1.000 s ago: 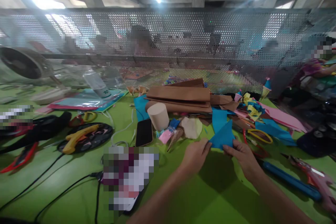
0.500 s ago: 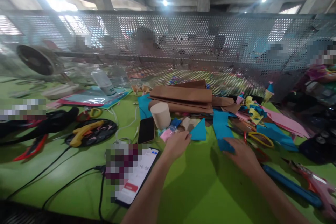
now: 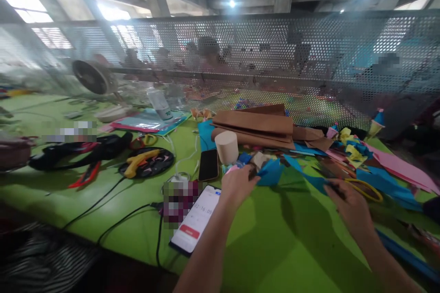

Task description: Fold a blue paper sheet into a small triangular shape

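My left hand (image 3: 240, 185) is closed on the near-left edge of a small blue paper piece (image 3: 273, 171), which tilts up from the green table. My right hand (image 3: 352, 203) pinches the near end of a long blue paper strip (image 3: 304, 175); the strip slants away to the upper left and its far end comes close to the small piece. Beside my left hand stands a cream-coloured cylinder (image 3: 227, 147), with crumpled paper scraps (image 3: 260, 159) next to it. Yellow-handled scissors (image 3: 366, 188) lie just beyond my right hand, partly hidden by it.
A roll of brown paper (image 3: 254, 123) lies behind. To the left are a black phone (image 3: 208, 165), a lit phone (image 3: 197, 219), a yellow glue gun (image 3: 139, 163) on a black disc, and cables. Pink sheets (image 3: 405, 169) lie right. A perforated metal screen (image 3: 240, 64) closes the back.
My right hand has picked up the blue strip's near end and moved right, turning the strip. My left hand has taken hold of the small blue piece and tilted it. The view has swung left.
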`<state>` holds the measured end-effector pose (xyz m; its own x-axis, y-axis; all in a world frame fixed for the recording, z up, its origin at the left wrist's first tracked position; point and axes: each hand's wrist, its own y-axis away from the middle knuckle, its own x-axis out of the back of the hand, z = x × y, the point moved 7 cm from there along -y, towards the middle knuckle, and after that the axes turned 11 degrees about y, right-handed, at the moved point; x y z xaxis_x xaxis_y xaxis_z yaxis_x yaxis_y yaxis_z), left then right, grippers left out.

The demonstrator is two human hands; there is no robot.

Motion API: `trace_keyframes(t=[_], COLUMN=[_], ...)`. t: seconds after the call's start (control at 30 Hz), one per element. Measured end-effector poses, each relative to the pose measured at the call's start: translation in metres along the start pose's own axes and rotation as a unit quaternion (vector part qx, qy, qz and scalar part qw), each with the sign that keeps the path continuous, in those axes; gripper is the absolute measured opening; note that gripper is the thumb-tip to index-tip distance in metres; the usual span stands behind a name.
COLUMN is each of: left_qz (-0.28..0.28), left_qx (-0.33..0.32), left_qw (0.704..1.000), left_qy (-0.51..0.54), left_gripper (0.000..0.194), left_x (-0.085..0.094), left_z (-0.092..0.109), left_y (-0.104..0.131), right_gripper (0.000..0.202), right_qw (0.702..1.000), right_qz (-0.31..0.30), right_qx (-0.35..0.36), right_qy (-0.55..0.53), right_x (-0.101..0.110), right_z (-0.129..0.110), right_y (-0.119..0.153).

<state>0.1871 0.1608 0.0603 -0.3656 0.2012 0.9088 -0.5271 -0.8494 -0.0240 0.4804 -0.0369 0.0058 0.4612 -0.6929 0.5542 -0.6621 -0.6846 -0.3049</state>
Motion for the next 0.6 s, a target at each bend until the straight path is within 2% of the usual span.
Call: trace_keyframes(t=[0.1,0.2,0.4,0.6], left_qz=[0.025,0.058,0.084,0.069], left_qx=[-0.018,-0.038,-0.135,-0.189], left_qw=[0.999,0.995,0.978,0.958], left_qy=[0.037,0.072,0.139,0.205], left_gripper=[0.031,0.026,0.017,0.013], left_x=[0.005,0.008,0.006,0.003], left_z=[0.004,0.009,0.027,0.040], left_y=[0.000,0.000,0.005,0.010], right_gripper=[0.036,0.040,0.030,0.029], right_qw=[0.974,0.940,0.921,0.926], right_qz=[0.050,0.075,0.085,0.112], right_qx=[-0.103,-0.150,-0.169,-0.129], right_qy=[-0.195,-0.296,-0.340,-0.337], right_x=[0.008,0.008,0.008,0.024], right_z=[0.019,0.032,0.039,0.019], right_y=[-0.006,-0.011,-0.015,-0.013])
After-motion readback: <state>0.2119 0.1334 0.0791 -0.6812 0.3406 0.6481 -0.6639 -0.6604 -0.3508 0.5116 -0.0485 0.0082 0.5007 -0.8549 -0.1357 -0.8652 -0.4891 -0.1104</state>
